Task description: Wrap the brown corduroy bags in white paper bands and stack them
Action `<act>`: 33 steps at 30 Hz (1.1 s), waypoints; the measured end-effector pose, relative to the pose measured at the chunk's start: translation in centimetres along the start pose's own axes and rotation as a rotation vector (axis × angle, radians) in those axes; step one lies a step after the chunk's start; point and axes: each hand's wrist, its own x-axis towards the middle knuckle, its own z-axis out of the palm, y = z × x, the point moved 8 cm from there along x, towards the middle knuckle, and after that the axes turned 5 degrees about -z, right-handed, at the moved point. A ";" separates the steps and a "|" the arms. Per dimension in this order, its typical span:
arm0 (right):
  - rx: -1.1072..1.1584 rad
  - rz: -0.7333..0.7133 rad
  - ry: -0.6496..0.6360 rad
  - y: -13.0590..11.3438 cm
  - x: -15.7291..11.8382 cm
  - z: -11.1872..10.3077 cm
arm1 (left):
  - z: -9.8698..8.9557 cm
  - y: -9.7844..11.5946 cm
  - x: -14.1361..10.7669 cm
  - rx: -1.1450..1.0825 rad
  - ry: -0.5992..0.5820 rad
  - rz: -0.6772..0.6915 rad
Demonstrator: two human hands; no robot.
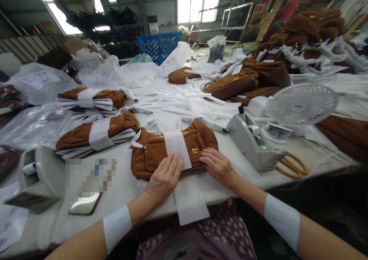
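A brown corduroy bag [153,151] with a gold zip and a small gold emblem lies in front of me. A white paper strip [176,137] crosses its top, and a loose end hangs below the bag over the table's edge. My left hand [168,174] lies flat, fingers stretched out, on the strip and the bag's lower front. My right hand [218,166] rests with extended fingers against the bag's right end, beside the emblem. Two similar bags, a nearer one [74,135] and a farther one [99,97], lie at left with white strips round them.
Grey tape dispensers stand at right [250,141] and left [43,179]. Yellow-handled scissors [293,166] and a white fan [300,105] are at right; a phone [89,204] lies left. White tubes [184,99], more brown bags [235,84] and a blue crate [159,45] lie beyond. A person stands back right.
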 end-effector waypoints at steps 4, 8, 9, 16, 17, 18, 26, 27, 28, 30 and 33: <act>-0.058 -0.092 -0.067 -1.3 1.5 -1.1 | -0.1 -0.4 -0.1 -0.033 0.023 0.012; 0.029 -0.254 -0.157 -3.9 3.7 -0.7 | -0.4 -1.1 0.0 -0.034 0.029 0.039; 0.066 -0.273 -0.174 -4.3 4.0 -0.2 | -0.4 -1.3 0.1 -0.033 0.024 0.050; 0.077 -0.265 -0.023 -4.8 3.4 1.4 | -0.2 -2.5 0.1 -0.119 0.009 0.119; 0.058 -0.277 0.003 -4.9 3.1 1.4 | -0.2 -2.6 0.0 -0.133 0.021 0.122; 0.045 -0.286 0.028 -4.9 2.8 1.5 | -0.1 -2.6 -0.2 -0.144 0.035 0.122; 0.066 -0.248 0.043 -4.6 2.6 1.5 | -0.3 -1.8 -1.5 -0.194 0.175 0.121; 0.089 -0.243 -0.016 -4.8 2.5 0.9 | -0.3 -1.9 -1.5 -0.198 0.168 0.106; 0.120 -0.242 -0.104 -5.2 2.3 0.3 | -0.3 -1.9 -1.5 -0.203 0.159 0.091; 0.177 -0.230 -0.327 -6.4 0.9 -0.6 | -0.4 -2.0 -1.4 -0.211 0.145 0.066; 0.178 -0.193 -0.553 -8.3 -2.4 -0.8 | -0.5 -1.9 -1.4 -0.219 0.156 0.048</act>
